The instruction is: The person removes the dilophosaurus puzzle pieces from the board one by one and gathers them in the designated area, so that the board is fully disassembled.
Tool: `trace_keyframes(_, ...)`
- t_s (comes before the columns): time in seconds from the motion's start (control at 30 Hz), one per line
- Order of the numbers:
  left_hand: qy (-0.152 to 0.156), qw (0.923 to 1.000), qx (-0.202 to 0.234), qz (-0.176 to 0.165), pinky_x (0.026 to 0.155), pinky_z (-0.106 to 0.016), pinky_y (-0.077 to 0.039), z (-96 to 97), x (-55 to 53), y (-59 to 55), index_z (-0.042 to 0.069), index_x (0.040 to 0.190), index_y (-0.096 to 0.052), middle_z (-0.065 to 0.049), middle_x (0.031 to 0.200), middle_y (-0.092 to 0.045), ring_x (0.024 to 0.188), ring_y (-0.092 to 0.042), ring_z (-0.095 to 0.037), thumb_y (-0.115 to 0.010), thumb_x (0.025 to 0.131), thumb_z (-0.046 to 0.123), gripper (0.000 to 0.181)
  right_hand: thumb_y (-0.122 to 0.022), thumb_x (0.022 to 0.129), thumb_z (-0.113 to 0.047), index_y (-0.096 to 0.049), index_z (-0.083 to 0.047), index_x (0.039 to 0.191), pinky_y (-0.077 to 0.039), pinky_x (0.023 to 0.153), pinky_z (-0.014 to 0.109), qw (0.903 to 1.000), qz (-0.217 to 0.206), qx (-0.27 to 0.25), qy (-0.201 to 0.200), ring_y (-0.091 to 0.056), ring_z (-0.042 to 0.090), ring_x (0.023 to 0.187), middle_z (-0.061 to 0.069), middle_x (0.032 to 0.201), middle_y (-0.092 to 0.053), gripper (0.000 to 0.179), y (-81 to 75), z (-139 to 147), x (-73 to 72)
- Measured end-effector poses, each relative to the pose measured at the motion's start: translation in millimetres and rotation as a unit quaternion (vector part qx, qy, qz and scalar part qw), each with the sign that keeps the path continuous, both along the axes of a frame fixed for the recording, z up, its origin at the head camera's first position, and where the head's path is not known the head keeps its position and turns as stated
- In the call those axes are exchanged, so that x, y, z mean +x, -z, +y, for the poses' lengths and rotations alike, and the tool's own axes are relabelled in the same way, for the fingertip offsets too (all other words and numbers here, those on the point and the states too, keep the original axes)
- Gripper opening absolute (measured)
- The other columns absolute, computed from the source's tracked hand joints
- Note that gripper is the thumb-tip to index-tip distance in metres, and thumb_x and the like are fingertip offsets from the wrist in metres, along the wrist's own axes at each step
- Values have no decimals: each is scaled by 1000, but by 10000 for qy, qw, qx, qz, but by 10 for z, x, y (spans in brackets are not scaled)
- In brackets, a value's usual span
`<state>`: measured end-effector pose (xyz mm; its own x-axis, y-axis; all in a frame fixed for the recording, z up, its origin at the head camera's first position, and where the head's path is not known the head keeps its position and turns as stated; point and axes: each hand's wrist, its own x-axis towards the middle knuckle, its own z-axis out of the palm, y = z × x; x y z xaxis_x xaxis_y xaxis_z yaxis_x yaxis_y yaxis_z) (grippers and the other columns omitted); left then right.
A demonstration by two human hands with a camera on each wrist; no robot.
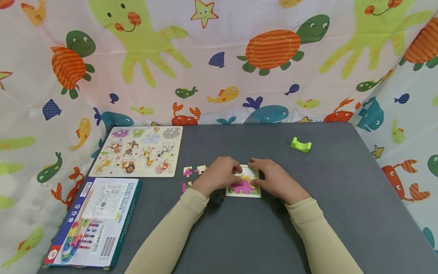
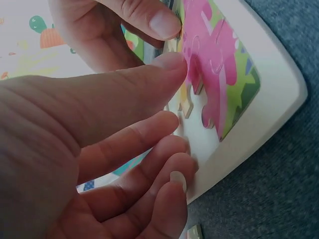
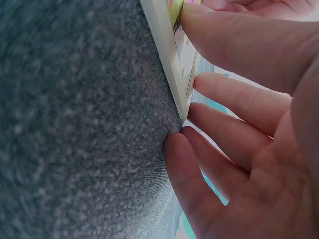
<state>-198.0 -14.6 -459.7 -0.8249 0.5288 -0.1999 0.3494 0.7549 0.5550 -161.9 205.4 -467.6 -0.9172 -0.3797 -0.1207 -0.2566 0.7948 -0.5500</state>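
Observation:
A small jigsaw puzzle tray with a pale frame lies on the dark table between both hands. Part of a pink picture fills it, while bare tray bottom shows beside those pieces. My left hand reaches over the tray's left side, its thumb pressing on the pink pieces and its other fingers loosely bent over the bare part. From the right, my right hand rests its thumb on the puzzle. Its other fingers extend along the tray's corner and edge.
Loose puzzle pieces lie left of the left hand. Farther left are an animal peg board and a flat toy box. A green curved block sits at the back right. A printed curtain hangs behind the table.

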Motion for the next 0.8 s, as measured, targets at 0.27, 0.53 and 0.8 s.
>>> trace_keyframes(0.27,119,9998,-28,162,90,-35,-57,11,32,18,15,118,-82,-1,109,-74,98,-64,-15,-87,93,30,29,-79,99,-17,-62,-3,150,-42,121,62,10000,45,-49,-29,-46,46,154,20,167,-49,56,2,1,-14)
trace_keyframes(0.53,131,9996,55,232,84,-32,-54,7,50,38,17,118,-82,-2,106,-72,94,-61,-14,-87,93,29,28,-80,98,-17,-64,-4,149,-43,121,62,10000,71,-48,13,-46,46,153,19,166,-50,55,26,-5,-1)
trace_keyframes(0.8,95,9995,97,299,81,-31,-53,5,53,67,17,116,-81,-2,104,-70,91,-60,-14,-87,93,29,26,-81,97,-18,-64,-5,149,-43,121,62,9999,86,-48,63,-46,45,154,18,167,-50,56,40,-21,-6)
